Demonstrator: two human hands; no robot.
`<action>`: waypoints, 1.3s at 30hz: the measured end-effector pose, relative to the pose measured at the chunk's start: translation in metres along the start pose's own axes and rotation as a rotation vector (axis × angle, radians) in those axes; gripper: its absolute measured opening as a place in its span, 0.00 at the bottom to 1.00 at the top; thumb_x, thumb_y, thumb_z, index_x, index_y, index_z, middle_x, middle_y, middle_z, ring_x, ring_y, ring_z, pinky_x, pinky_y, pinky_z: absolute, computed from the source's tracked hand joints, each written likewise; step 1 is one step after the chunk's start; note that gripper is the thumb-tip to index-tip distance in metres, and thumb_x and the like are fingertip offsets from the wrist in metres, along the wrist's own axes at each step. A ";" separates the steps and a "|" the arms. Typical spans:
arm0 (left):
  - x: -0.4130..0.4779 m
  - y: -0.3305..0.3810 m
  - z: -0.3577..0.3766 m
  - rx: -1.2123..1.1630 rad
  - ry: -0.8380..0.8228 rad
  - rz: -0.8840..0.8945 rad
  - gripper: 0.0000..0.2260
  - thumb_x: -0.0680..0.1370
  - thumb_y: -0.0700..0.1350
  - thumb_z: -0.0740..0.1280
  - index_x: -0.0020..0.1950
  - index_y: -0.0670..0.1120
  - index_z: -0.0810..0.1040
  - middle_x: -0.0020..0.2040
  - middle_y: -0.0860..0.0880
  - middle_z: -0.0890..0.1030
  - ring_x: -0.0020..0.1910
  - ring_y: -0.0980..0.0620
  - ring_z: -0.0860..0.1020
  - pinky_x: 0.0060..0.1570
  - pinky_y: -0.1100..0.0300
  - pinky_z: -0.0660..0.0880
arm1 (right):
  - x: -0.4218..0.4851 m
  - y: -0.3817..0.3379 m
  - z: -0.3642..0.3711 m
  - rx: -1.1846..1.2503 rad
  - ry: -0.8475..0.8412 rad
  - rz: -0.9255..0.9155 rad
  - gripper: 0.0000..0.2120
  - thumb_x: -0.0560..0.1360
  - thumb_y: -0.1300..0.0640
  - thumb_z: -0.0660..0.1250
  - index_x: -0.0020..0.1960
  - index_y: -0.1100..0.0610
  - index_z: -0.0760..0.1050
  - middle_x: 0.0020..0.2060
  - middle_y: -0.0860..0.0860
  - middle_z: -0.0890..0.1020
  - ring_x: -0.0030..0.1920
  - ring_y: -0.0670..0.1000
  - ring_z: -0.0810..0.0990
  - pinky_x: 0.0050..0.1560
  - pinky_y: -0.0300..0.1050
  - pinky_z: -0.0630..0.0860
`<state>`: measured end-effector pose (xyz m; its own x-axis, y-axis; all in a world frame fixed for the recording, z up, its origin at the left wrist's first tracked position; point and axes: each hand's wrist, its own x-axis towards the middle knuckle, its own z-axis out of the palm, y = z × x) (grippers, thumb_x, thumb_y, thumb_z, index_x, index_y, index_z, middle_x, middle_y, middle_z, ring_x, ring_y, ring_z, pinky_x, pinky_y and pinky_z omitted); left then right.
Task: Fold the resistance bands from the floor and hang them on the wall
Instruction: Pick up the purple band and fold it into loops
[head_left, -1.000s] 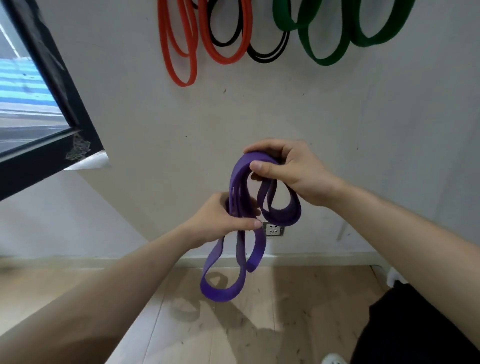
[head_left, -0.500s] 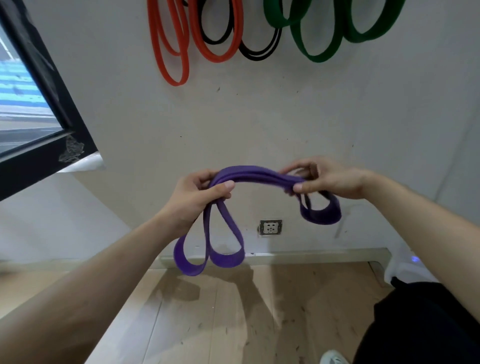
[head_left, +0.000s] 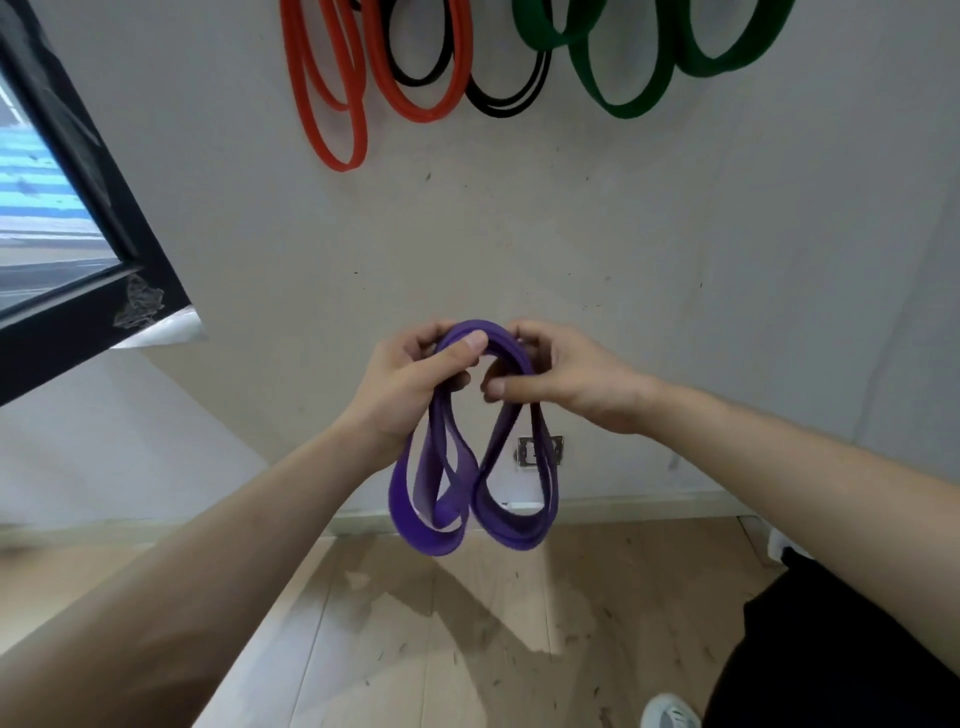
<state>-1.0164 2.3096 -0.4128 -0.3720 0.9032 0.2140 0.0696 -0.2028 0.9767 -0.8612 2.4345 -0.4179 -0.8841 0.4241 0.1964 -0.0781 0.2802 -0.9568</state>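
Thumb and curled fingers of the left grip (head_left: 410, 387), a bare hand, pinch the top of the purple resistance band (head_left: 452, 483) on the left side of its arch, with the thumb lying flat across the strands. Just beside it the right grip (head_left: 569, 382), the other bare hand, is closed round the right side of the same arch, thumb below and fingers curled over the top. The 2 grips are nearly touching, and the band's folded crest bridges them. Below them the band hangs free in 2 bunches of loops, 1 under each grip, and the bunches touch about midway down; how many strands each holds cannot be told. The band is held in the air in front of the wall (head_left: 597, 249), well above the floor (head_left: 415, 634). Behind its right loops, low on the wall near the skirting board (head_left: 649, 505), sits a socket (head_left: 540, 451), partly hidden. High on the wall hang orange bands (head_left: 337, 135), black bands (head_left: 501, 106) and green bands (head_left: 623, 104), side by side from left to right, their tops cut off. A black window frame (head_left: 93, 218) stands at the wall's left edge. At the floor's lower right corner are a dark garment (head_left: 831, 665) and the toe of a pale shoe (head_left: 670, 714).
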 end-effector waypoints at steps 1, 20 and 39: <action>0.000 0.002 -0.003 0.000 0.018 0.011 0.07 0.76 0.45 0.73 0.52 0.45 0.83 0.41 0.52 0.83 0.37 0.56 0.78 0.44 0.62 0.76 | 0.002 -0.002 0.001 0.027 0.061 -0.022 0.14 0.74 0.67 0.73 0.56 0.56 0.78 0.45 0.54 0.84 0.46 0.54 0.84 0.52 0.48 0.81; -0.001 0.027 0.009 0.074 -0.135 0.005 0.26 0.69 0.42 0.77 0.65 0.47 0.74 0.58 0.34 0.82 0.52 0.41 0.84 0.53 0.51 0.82 | -0.015 -0.067 -0.039 0.066 0.345 -0.140 0.15 0.75 0.67 0.72 0.61 0.64 0.76 0.44 0.58 0.83 0.38 0.53 0.78 0.41 0.44 0.79; 0.028 0.137 0.119 0.199 0.253 0.492 0.09 0.77 0.42 0.74 0.54 0.53 0.81 0.36 0.45 0.83 0.31 0.47 0.79 0.34 0.54 0.78 | -0.074 -0.158 -0.119 -0.214 0.627 -0.335 0.10 0.78 0.62 0.68 0.55 0.49 0.76 0.45 0.49 0.79 0.46 0.55 0.80 0.51 0.52 0.78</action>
<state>-0.9072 2.3523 -0.2716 -0.4600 0.5975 0.6568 0.4531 -0.4781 0.7524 -0.7288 2.4611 -0.2555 -0.3946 0.6805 0.6174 -0.1497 0.6154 -0.7739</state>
